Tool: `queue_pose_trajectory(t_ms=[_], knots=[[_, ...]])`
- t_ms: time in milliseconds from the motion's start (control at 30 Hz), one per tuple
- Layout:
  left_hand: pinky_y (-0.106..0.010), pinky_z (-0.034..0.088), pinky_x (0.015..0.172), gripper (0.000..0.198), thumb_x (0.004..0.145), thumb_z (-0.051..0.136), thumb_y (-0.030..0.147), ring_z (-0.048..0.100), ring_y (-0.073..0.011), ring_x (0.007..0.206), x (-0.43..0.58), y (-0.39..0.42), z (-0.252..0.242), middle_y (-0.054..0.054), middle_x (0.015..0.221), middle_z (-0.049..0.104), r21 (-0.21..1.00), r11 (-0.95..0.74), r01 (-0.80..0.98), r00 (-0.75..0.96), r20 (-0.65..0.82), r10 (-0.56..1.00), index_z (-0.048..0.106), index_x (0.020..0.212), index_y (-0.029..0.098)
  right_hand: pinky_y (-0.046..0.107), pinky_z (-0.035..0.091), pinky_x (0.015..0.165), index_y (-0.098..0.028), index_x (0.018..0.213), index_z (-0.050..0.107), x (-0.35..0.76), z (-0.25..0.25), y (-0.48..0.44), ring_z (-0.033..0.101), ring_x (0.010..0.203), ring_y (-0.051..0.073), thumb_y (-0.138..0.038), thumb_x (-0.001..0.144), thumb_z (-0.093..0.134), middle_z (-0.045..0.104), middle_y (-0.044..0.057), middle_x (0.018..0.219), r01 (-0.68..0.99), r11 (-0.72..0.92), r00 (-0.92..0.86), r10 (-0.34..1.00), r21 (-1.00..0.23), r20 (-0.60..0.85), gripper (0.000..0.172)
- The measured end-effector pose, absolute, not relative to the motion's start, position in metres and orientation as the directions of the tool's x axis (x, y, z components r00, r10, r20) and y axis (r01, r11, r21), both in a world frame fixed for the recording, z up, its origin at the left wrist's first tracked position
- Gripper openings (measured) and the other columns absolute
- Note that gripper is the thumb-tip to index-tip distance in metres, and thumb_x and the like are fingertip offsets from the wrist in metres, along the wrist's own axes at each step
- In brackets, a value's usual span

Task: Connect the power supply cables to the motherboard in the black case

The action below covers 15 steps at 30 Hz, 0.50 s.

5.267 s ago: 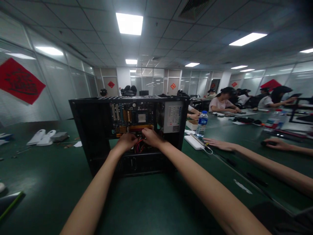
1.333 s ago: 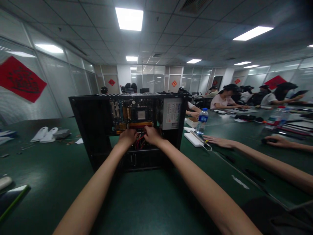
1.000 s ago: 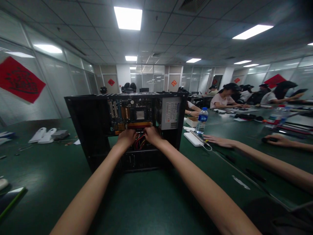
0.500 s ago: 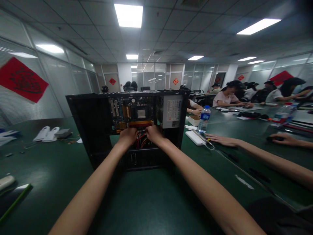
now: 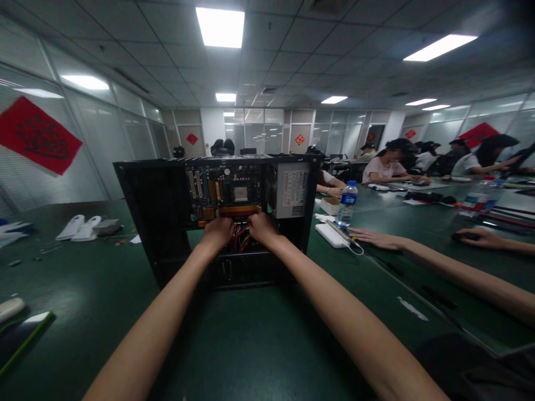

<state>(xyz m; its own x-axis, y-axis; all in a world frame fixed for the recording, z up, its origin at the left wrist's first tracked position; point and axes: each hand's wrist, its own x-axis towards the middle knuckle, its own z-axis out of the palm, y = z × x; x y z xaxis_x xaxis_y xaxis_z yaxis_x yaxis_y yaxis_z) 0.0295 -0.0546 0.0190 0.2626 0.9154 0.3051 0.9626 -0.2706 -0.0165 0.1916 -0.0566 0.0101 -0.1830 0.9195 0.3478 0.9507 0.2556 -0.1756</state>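
A black computer case (image 5: 167,259) stands on the green table with its side off, showing the motherboard (image 5: 200,192) inside. A grey power supply (image 5: 287,192) is fixed at its upper right. Both hands reach into the case at the lower edge of the board, beside the red and yellow memory slots (image 5: 239,211). My left hand (image 5: 219,231) is closed at the left end of the slots, my right hand (image 5: 262,227) closed at the right end. The fingertips are hidden, so what they grip cannot be made out. Red and black cables (image 5: 241,239) hang between the hands.
A water bottle (image 5: 347,204), a white power bank (image 5: 332,235) and a small box (image 5: 330,206) stand right of the case. Another person's hand (image 5: 374,238) lies flat there. White holders (image 5: 87,228) and a grey block (image 5: 107,226) lie on the left.
Both hands stay at the memory slots with hardly any movement. The view has shifted very slightly, so things on the right appear a little further left.
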Motion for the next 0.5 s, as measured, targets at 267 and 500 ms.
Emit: queue_pose_trajectory(t_ms=[267, 500], knots=[[-0.039, 0.051, 0.079, 0.041, 0.098, 0.041, 0.038, 0.071, -0.0339, 0.097, 0.0313, -0.0597, 0.0211, -0.02, 0.102, 0.074, -0.066, -0.252, 0.966, 0.259, 0.327, 0.909, 0.074, 0.105, 0.015, 0.03, 0.051, 0.079, -0.013, 0.107, 0.076, 0.1902, 0.0141, -0.0618, 0.071, 0.098, 0.028, -0.015, 0.092, 0.048, 0.074, 0.018, 0.104, 0.952, 0.256, -0.187, 0.92, -0.168, 0.344, 0.032], [-0.038, 0.051, 0.076, 0.042, 0.099, 0.04, 0.037, 0.071, -0.0341, 0.096, 0.0308, -0.0597, 0.0195, -0.02, 0.101, 0.074, -0.069, -0.266, 0.961, 0.273, 0.351, 0.896, 0.074, 0.104, 0.014, 0.03, 0.05, 0.078, -0.013, 0.103, 0.077, 0.1913, 0.0091, -0.057, 0.071, 0.097, 0.027, -0.015, 0.091, 0.048, 0.074, 0.017, 0.102, 0.949, 0.262, -0.185, 0.913, -0.174, 0.365, 0.031]])
